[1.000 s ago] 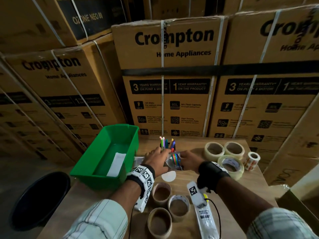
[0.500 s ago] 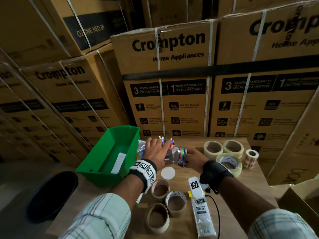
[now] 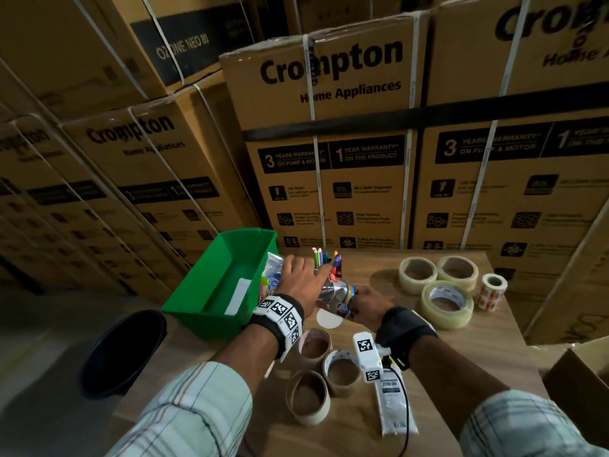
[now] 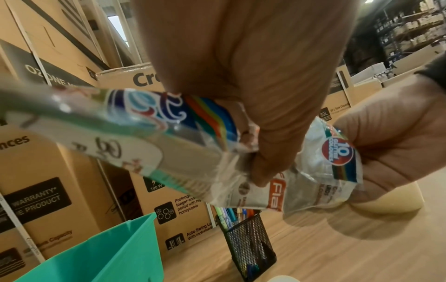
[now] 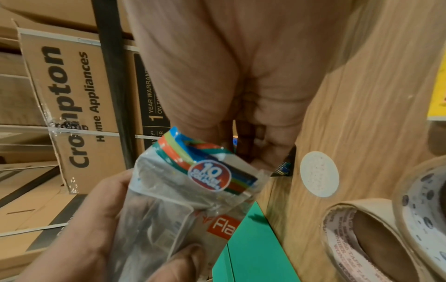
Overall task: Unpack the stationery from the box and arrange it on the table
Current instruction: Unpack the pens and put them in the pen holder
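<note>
Your hands, left (image 3: 301,277) and right (image 3: 367,308), pinch crinkly clear plastic pen packets (image 3: 333,291) mid-frame; slippery film could slide loose onto the wooden bench (image 3: 478,357).

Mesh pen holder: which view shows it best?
Left wrist: the mesh pen holder stands unobstructed on the table, pens inside. Head view shows only pen tips behind the left hand; right wrist, a sliver.

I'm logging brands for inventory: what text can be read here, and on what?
"Crompton Home Appliances": stacked cartons.
"OZONE NEO 80": upper carton.
"3 YEARS WARRANTY* ON PUMP & MOTOR": carton panel.
"10": clear pen packet, also "Fla", cut off.
"TOTEM": white pouch.
Tape roll print: too small.
</note>
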